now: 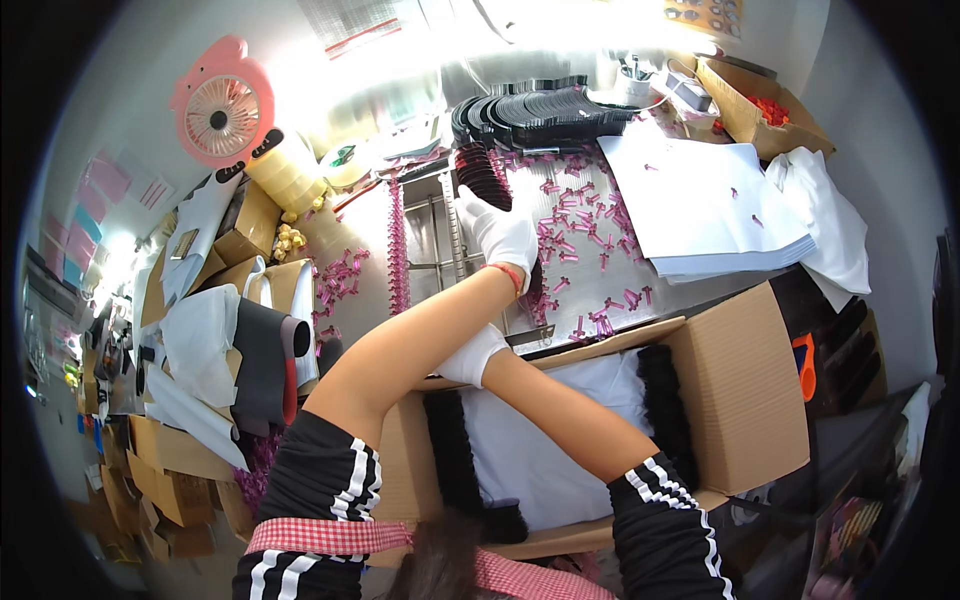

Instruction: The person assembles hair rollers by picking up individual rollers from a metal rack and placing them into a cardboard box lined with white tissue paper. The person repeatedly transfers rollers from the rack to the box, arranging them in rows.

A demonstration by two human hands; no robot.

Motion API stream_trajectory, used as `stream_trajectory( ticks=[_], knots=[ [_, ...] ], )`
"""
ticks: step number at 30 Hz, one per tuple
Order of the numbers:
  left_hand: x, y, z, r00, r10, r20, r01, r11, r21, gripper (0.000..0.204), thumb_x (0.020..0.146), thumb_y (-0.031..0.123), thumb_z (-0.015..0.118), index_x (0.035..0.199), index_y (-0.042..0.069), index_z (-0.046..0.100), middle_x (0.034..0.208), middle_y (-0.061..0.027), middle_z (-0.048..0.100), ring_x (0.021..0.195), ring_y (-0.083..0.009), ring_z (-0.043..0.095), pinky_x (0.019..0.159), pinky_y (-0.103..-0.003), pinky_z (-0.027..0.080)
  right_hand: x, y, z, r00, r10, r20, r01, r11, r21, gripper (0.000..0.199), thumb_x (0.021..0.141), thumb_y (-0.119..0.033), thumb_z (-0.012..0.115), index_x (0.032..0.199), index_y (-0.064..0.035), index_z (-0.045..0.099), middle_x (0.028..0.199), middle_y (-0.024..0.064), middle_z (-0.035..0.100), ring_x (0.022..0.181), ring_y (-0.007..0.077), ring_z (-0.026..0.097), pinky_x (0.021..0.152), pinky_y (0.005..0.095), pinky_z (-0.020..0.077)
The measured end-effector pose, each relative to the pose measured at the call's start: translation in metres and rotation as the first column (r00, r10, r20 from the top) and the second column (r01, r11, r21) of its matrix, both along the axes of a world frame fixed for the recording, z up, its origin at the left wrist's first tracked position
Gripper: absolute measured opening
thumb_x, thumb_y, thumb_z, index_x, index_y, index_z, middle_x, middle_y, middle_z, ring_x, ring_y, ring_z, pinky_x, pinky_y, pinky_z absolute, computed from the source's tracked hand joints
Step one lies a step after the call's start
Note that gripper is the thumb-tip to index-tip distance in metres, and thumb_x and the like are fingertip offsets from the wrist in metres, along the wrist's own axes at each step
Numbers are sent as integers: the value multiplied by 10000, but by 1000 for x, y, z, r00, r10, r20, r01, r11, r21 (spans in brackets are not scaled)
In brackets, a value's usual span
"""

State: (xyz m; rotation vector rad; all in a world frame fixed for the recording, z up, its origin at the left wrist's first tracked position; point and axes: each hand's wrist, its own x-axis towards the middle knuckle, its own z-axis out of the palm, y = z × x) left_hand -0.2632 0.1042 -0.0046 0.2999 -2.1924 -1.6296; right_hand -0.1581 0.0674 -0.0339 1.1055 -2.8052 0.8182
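My left hand [500,232], in a white glove, reaches up over the metal frame [428,238] and closes on a row of thin dark pieces with reddish edges [482,176]. The row runs on beneath the hand toward the near end of the frame. Below it, my right hand [474,358], also white-gloved, is at the frame's near end by the box edge. My left forearm crosses over it and hides its fingers. Small pink plastic clips [398,250] line the frame's left side, and more loose pink clips [580,222] lie scattered to its right.
An open cardboard box [740,390] with white cloth and black fluffy edging stands right in front of me. Behind the frame is a long stack of black curved pieces [545,112]. White paper sheets [695,200] lie right; a pink fan [222,105] and yellow tape rolls [285,178] stand left.
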Motion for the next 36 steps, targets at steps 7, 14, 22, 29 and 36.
stream_trajectory(
  ticks=[7, 14, 22, 29, 36],
  knots=[
    [-34, -6, 4, 999, -28, -25, 29, 998, 47, 968, 820, 277, 711, 1515, -69, 133, 1530, -323, 223, 1440, -416, 242, 1191, -411, 221, -2, 2, 29, 983, 21, 181, -33, 998, 61, 263, 944, -281, 554, 987, -84, 722, 972, 133, 729, 870, 327, 698, 802, 430, 543],
    [-115, -20, -25, 977, 84, -197, -110, 986, -123, 856, 792, 284, 726, 1423, -109, 301, 1453, -319, 370, 1373, -403, 347, 1162, -394, 258, -2, 0, 7, 979, 134, -151, -112, 983, 145, 225, 865, -256, 621, 773, -69, 705, 769, 151, 694, 685, 309, 696, 639, 424, 555],
    [-171, -28, -12, 935, -91, -343, 73, 995, -63, 695, 688, 66, 710, 1336, -27, 477, 1331, -271, 494, 1261, -381, 471, 1097, -391, 368, -5, 8, 6, 975, 186, -121, -170, 977, 130, 289, 882, -288, 624, 734, -53, 707, 725, 128, 703, 658, 304, 705, 624, 408, 568],
    [-231, -50, -29, 984, -158, 83, 178, 906, -383, 545, 765, 288, 662, 1245, 38, 600, 1306, -232, 570, 1213, -372, 548, 1055, -394, 419, -1, 6, 7, 957, 208, -202, -197, 978, 75, 171, 800, -203, 634, 676, -91, 667, 691, 80, 666, 640, 255, 691, 625, 371, 551],
    [-221, -46, 3, 821, -541, 182, 370, 260, -892, 197, 871, 185, 575, 956, 136, 745, 1025, -159, 707, 987, -358, 668, 889, -417, 525, -2, 10, 4, 954, 240, -180, -221, 968, 118, 172, 813, -188, 610, 693, -94, 687, 725, 78, 690, 678, 250, 704, 627, 376, 548]
  ],
)
